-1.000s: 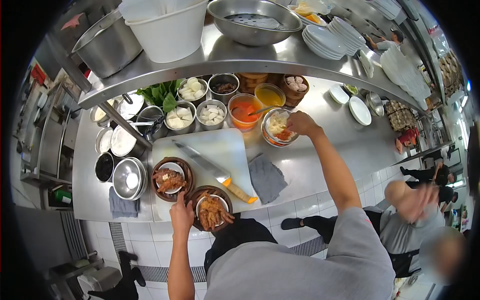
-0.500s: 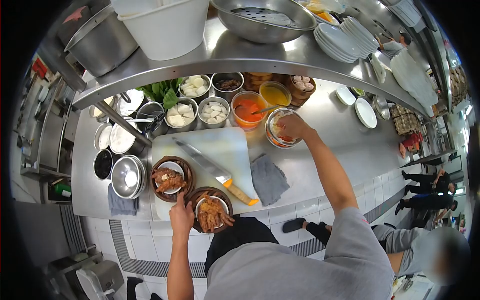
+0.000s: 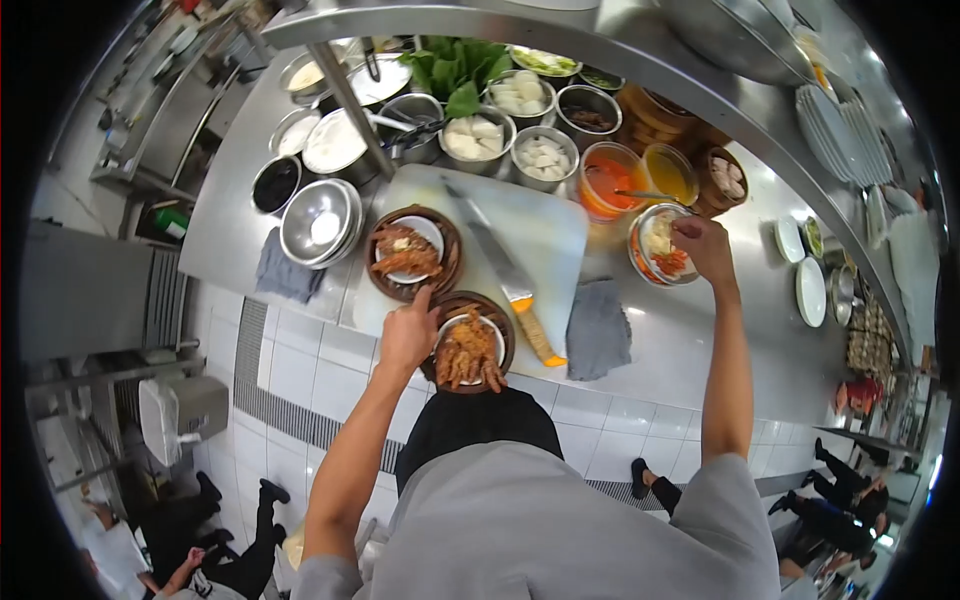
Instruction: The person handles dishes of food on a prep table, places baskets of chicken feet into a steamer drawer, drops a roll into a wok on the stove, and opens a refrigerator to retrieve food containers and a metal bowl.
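Chicken feet in a white dish fill the lower bamboo steamer basket [image 3: 505,325], which overhangs the counter's front edge. My left hand [image 3: 408,332] is at its left rim, index finger stretched toward the upper basket and the other fingers bent, their tips partly hidden. The upper bamboo steamer basket [image 3: 452,262], also with chicken feet [image 3: 408,265] in a dish, sits on the white cutting board [image 3: 555,230]. Out to the right, my right hand [image 3: 703,248] is pinched closed over the right side of a bowl [image 3: 640,262] of minced garlic [image 3: 657,236] and chopped red chili [image 3: 672,263].
A knife [image 3: 500,265] lies across the board, beside a grey cloth [image 3: 600,330]. Behind stand orange liquid [image 3: 608,185], yellow liquid [image 3: 668,178] and several metal pots [image 3: 545,160]. Stacked metal bowls [image 3: 318,222] are left. A steel shelf [image 3: 600,30] overhangs the counter.
The view has turned, so the counter appears farther right and higher. My right hand has drawn to the bowl's right side, uncovering garlic and chili. My left hand remains at the lower basket.
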A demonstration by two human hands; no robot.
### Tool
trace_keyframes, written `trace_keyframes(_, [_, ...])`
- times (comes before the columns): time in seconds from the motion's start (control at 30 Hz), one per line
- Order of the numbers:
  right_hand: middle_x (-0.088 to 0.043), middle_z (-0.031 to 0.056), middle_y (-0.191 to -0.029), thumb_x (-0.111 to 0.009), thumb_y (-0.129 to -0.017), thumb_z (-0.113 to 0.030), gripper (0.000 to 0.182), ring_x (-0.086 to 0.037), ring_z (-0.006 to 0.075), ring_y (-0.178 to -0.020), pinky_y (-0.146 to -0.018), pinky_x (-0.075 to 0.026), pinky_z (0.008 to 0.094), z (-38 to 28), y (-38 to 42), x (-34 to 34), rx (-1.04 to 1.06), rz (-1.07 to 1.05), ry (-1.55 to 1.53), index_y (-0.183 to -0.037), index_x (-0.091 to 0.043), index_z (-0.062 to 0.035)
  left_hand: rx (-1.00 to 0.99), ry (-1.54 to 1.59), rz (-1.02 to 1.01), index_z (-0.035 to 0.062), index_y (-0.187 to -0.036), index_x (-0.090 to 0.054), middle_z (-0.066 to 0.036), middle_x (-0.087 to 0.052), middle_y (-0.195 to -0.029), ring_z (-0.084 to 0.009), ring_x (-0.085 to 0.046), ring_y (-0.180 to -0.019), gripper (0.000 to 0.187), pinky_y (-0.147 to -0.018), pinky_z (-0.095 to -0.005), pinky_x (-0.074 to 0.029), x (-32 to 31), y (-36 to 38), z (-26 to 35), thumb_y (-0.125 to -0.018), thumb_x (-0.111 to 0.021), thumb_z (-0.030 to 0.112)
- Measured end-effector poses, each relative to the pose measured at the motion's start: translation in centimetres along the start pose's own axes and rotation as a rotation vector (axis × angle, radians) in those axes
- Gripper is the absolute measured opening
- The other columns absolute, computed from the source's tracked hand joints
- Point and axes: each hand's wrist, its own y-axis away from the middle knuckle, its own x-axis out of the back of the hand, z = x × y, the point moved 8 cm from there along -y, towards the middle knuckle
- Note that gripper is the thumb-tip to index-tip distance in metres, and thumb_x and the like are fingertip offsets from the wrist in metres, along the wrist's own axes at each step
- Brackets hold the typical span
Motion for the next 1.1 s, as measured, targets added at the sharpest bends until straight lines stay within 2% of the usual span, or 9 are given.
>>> trace_keyframes(0.17, [-0.073, 0.0063, -0.089, -0.071, -0.084, -0.007, 0.016, -0.068, 0.0141, -0.079, -0.074, -0.055, 0.0286, -12.4, 8.6, -10.6, 0.109, -0.421, -0.23, -0.1, -0.073, -0.0034, -0.035, -0.031, -0.033, 0.0038, -0.122, -0.057, -0.023, -0.065, -0.066, -0.0433, -0.066, -0.063, 0.038, -0.061, -0.0531, -0.053, -0.3, 0.0, 0.6, -0.087, -0.065, 0.014])
trace_keyframes(0.2, [-0.072, 0.0093, -0.092, -0.068, -0.084, -0.006, 0.016, -0.069, 0.0217, -0.08, -0.076, -0.055, 0.0321, -17.4, 10.7, -11.9, 0.393, -0.381, -0.127, -0.099, -0.072, -0.0039, -0.04, -0.033, -0.024, 0.0038, -0.122, -0.057, -0.023, -0.065, -0.066, -0.0433, -0.066, -0.063, 0.038, -0.061, -0.0531, -0.053, 0.1, -0.2, 1.0, -0.087, -0.065, 0.014])
trace_keyframes(0.37, [-0.066, 0.015, -0.111, -0.063, -0.081, -0.003, 0.031, -0.065, 0.0319, -0.102, -0.087, -0.054, 0.0381, -25.8, 18.5, -17.7, 0.672, -0.34, -0.022, -0.112, -0.066, 0.0002, -0.07, 0.014, -0.088, 0.0024, -0.121, -0.057, -0.026, -0.065, -0.068, -0.0455, -0.065, -0.064, 0.037, -0.063, -0.0538, -0.054, 2.6, 0.6, 3.1, -0.087, -0.064, 0.013])
trace_keyframes(0.47, [-0.063, 0.017, -0.117, -0.061, -0.081, -0.003, 0.035, -0.062, 0.0338, -0.108, -0.092, -0.052, 0.0392, -29.4, 21.7, -17.5, 0.737, -0.299, 0.127, -0.115, -0.062, 0.0052, -0.08, 0.07, -0.111, 0.0041, -0.118, -0.06, -0.027, -0.065, -0.071, -0.0473, -0.065, -0.069, 0.034, -0.064, -0.0552, -0.053, 6.0, 1.5, 3.4, -0.086, -0.067, 0.012])
trace_keyframes(0.53, [-0.064, 0.0142, -0.118, -0.063, -0.078, -0.007, 0.045, -0.062, 0.032, -0.111, -0.095, -0.051, 0.0416, -31.9, 23.5, -17.5, 0.82, -0.249, 0.2, -0.123, -0.062, -0.0008, -0.139, 0.092, -0.067, 0.0072, -0.119, -0.06, -0.027, -0.065, -0.071, -0.0468, -0.065, -0.069, 0.035, -0.066, -0.056, -0.052, 8.3, 2.2, 2.8, -0.085, -0.067, 0.015])
trace_keyframes(0.67, [-0.063, 0.009, -0.106, -0.061, -0.078, -0.019, 0.034, -0.059, 0.0242, -0.109, -0.091, -0.046, 0.0393, -38.3, 25.7, -18.6, 1.014, -0.098, 0.251, -0.109, -0.065, -0.0041, -0.158, 0.181, -0.046, 0.0035, -0.111, -0.065, -0.025, -0.068, -0.081, -0.0454, -0.066, -0.077, 0.031, -0.066, -0.051, -0.053, 14.9, 4.1, 1.4, -0.081, -0.071, 0.007])
trace_keyframes(0.8, [-0.058, 0.0036, -0.099, -0.06, -0.08, -0.019, 0.015, -0.055, 0.0197, -0.1, -0.083, -0.043, 0.036, -44.5, 26.8, -20.7, 1.073, -0.051, 0.244, -0.09, -0.062, -0.0089, -0.154, 0.068, 0.03, -0.0016, -0.106, -0.066, -0.028, -0.065, -0.076, -0.0465, -0.065, -0.073, 0.027, -0.062, -0.0505, -0.05, 20.6, 6.6, -2.6, -0.08, -0.071, 0.006])
trace_keyframes(1.0, [-0.06, 0.0041, -0.106, -0.062, -0.084, -0.013, 0.015, -0.057, 0.0206, -0.105, -0.087, -0.044, 0.0376, -49.5, 26.0, -21.6, 1.009, 0.078, -0.074, -0.098, -0.063, -0.0083, -0.026, 0.083, 0.058, -0.0053, -0.11, -0.065, -0.026, -0.071, -0.087, -0.041, -0.071, -0.082, 0.03, -0.072, -0.0432, -0.053, 26.5, 9.2, -9.9, -0.08, -0.068, 0.0])
trace_keyframes(1.1, [-0.059, 0.0056, -0.094, -0.073, -0.079, -0.018, 0.02, -0.06, 0.0244, -0.091, -0.081, -0.045, 0.0391, -46.1, 23.8, -19.2, 0.834, 0.212, -0.213, -0.096, -0.064, -0.012, 0.072, 0.155, 0.097, -0.0107, -0.115, -0.061, -0.025, -0.072, -0.09, -0.0334, -0.073, -0.087, 0.034, -0.075, -0.0383, -0.054, 27.9, 9.7, -16.0, -0.083, -0.068, -0.002])
